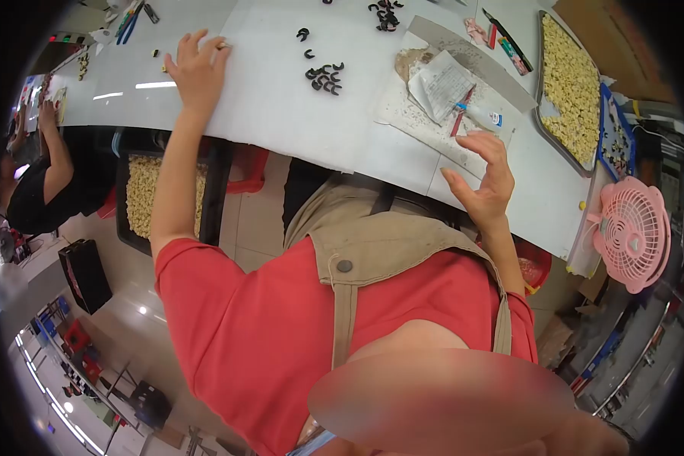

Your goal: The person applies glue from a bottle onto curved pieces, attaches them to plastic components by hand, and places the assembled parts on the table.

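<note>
My left hand (pixel 199 72) is over the white table (pixel 258 114) at the left. Its thumb and forefinger are pinched on something tiny and pale, while the other fingers are spread. To its right lie a cluster of small black curved pieces (pixel 324 79) and a second black pile (pixel 386 15) farther back. My right hand (pixel 488 178) hangs at the table's front edge, thumb and fingers apart and nothing between them. Just beyond it are a small clear bottle with a blue-and-white label (pixel 485 118), a red stick-like tool (pixel 458 121) and a printed paper (pixel 441 87) on a speckled white board (pixel 403 114).
A dark tray of pale yellow pieces (pixel 566 83) stands at the right, beside a blue tray (pixel 615 137) and a pink fan (pixel 632 234). Another filled tray (pixel 143 194) sits below the table's left edge. Pliers (pixel 131 23) lie far left. Another person (pixel 45 175) works there.
</note>
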`<control>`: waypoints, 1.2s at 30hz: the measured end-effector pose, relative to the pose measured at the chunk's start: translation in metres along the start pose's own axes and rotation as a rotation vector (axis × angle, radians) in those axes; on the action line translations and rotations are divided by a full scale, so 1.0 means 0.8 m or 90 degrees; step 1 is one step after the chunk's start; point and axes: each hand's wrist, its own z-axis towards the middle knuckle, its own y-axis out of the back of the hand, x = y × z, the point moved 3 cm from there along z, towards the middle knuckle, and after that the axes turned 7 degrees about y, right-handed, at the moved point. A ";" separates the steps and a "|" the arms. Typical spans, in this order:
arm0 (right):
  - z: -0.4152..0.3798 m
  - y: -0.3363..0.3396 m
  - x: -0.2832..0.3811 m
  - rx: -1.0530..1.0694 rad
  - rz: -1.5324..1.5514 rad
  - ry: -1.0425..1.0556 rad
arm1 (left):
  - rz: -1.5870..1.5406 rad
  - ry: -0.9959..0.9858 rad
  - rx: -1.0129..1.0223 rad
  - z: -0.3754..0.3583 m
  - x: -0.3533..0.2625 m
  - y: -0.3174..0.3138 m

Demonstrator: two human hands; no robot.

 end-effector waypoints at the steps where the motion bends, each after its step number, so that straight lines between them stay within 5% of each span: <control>1: -0.002 0.001 0.000 0.007 -0.006 -0.016 | 0.098 -0.014 -0.003 0.004 0.010 -0.008; 4: -0.007 0.004 -0.001 -0.006 -0.015 -0.038 | 0.201 0.046 -0.025 0.021 0.027 -0.020; 7: -0.018 0.011 -0.005 -0.037 -0.030 -0.078 | -0.014 0.017 0.012 0.026 -0.005 -0.015; 10: -0.034 0.017 -0.015 -0.050 -0.036 -0.115 | -0.292 0.034 0.197 0.016 -0.080 -0.013; 13: -0.041 0.021 -0.017 -0.024 -0.037 -0.100 | -0.358 -0.055 0.132 0.028 -0.120 -0.010; 23: -0.056 0.042 -0.030 -0.060 -0.027 -0.127 | -0.274 0.002 0.327 0.019 -0.122 -0.005; 29: -0.017 0.071 -0.062 0.032 -0.090 -0.137 | -0.384 -0.046 0.269 0.026 -0.114 -0.001; 32: -0.001 0.077 -0.109 -0.021 0.037 -0.293 | -0.575 0.181 0.353 0.018 -0.126 0.014; 36: -0.004 0.062 -0.146 0.022 -0.023 -0.291 | -0.822 0.312 0.376 -0.013 -0.177 0.057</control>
